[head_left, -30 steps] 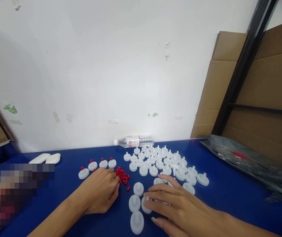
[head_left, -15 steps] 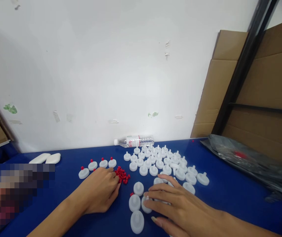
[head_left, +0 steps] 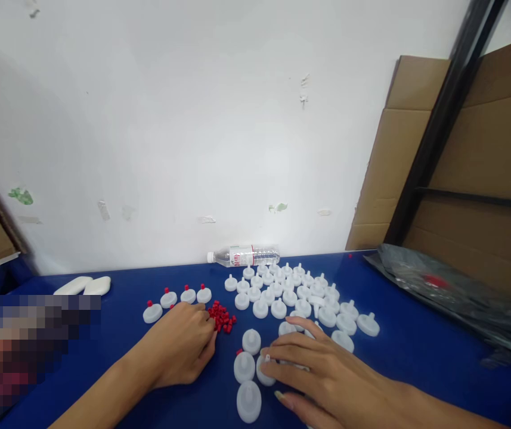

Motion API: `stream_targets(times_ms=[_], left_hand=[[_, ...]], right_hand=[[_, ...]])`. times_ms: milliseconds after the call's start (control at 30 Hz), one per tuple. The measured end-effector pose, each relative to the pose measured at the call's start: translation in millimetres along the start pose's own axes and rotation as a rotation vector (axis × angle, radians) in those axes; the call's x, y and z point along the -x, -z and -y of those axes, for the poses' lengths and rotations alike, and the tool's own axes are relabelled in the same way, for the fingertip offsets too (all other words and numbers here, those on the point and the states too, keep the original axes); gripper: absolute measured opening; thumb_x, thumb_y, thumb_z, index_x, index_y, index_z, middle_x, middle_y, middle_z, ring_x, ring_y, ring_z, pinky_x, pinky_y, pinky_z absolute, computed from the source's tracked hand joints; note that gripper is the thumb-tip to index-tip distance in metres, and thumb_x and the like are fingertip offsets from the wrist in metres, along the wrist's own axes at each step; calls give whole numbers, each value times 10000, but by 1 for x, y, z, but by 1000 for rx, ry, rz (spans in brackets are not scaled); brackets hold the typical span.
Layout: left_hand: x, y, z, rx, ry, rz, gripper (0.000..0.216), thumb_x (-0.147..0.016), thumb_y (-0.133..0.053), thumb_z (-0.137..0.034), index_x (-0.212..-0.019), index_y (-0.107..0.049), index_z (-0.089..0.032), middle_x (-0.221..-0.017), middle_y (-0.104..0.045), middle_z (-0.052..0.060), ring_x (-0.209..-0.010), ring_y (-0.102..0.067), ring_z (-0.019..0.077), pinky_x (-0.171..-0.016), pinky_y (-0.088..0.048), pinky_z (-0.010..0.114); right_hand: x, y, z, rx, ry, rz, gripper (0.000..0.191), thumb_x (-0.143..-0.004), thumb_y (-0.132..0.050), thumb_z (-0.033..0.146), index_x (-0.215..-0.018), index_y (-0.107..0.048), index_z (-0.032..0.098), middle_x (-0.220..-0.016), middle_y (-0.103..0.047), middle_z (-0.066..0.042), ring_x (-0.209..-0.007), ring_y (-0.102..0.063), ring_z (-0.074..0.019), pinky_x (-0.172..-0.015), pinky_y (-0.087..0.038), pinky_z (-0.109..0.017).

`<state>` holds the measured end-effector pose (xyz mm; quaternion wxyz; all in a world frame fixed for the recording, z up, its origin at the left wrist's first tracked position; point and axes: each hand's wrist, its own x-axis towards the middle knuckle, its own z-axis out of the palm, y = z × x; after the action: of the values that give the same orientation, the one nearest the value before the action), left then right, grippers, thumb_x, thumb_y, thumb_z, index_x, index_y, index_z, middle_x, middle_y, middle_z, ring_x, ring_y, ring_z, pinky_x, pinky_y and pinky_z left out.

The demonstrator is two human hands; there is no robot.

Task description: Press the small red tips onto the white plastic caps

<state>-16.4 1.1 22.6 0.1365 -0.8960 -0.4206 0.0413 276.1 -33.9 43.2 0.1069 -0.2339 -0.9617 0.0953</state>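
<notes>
My left hand (head_left: 182, 341) rests at the left edge of a pile of small red caps (head_left: 223, 317). Its fingers are curled down and pressed together, and whatever they hold is hidden from view. Spread fingers of my right hand (head_left: 324, 370) lie over several translucent white round lids with nozzles; the fingertips touch one lid (head_left: 264, 376). Left of that lid stand three more, among them a front lid (head_left: 248, 404). Behind my left hand, several white lids (head_left: 168, 300) carry red caps on their nozzles. A large group of uncapped lids (head_left: 278, 308) spreads across the blue table's middle.
A clear plastic bottle (head_left: 243, 256) lies on its side against the wall. Two white smooth objects (head_left: 97, 286) sit at the back left. Dark plastic bags (head_left: 438, 298) lie at the right, near cardboard (head_left: 378, 161) and a black metal post (head_left: 429, 131).
</notes>
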Motion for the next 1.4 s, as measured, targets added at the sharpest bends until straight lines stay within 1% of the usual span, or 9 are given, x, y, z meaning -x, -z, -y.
stream_targets(times_ms=[300, 600, 833, 1000, 1133, 1267, 1400], left_hand=[[0, -2, 0, -5, 6, 20, 300, -937, -453, -203, -714, -653, -190, -713, -692, 82, -704, -662, 262, -601, -382, 386], [-1, 2, -1, -15, 11, 29, 293, -933, -464, -175, -720, -664, -181, -726, -700, 84, -722, -666, 266, -609, -421, 391], [0, 1, -2, -32, 0, 8, 288, -945, -483, -177, -720, -663, -174, -717, -698, 85, -707, -664, 264, -600, -406, 367], [-1, 0, -1, -80, -30, 20, 267, -932, -498, -166, -724, -665, -171, -720, -697, 89, -705, -660, 270, -578, -392, 369], [-1, -1, 0, -94, -34, 8, 259, -932, -504, -161, -726, -660, -170, -719, -691, 90, -709, -657, 267, -585, -396, 372], [0, -2, 1, -105, -44, 10, 222, -920, -537, -164, -732, -656, -167, -713, -684, 91, -709, -654, 261, -582, -387, 358], [0, -1, 1, -121, -58, 3, 203, -911, -556, -165, -735, -657, -165, -718, -685, 94, -709, -654, 265, -576, -383, 356]], right_hand=[[-2, -3, 1, -12, -26, 38, 353, -1075, -477, 274, -1399, -602, 210, -1403, -651, -46, -1307, -588, -205, -1276, -198, -457], [0, -2, 1, -21, -4, -5, 334, -1064, -497, 252, -1374, -614, 214, -1369, -675, -57, -1265, -621, -204, -1263, -233, -460], [2, -3, 0, -12, 15, -29, 321, -1057, -509, 240, -1358, -621, 226, -1345, -690, -52, -1239, -638, -192, -1259, -241, -444], [1, -3, 0, -14, 18, -33, 322, -1061, -500, 242, -1358, -622, 215, -1356, -683, -64, -1243, -634, -201, -1259, -238, -461], [0, -3, 1, -8, -3, 6, 333, -1069, -489, 250, -1380, -605, 222, -1376, -670, -55, -1251, -629, -202, -1262, -227, -462], [0, -3, 1, -19, 4, -18, 339, -1063, -502, 247, -1386, -603, 223, -1376, -672, -62, -1248, -631, -202, -1261, -231, -464], [1, -3, 0, -9, -6, 2, 338, -1062, -501, 249, -1383, -605, 216, -1384, -666, -52, -1258, -629, -203, -1266, -225, -466]])
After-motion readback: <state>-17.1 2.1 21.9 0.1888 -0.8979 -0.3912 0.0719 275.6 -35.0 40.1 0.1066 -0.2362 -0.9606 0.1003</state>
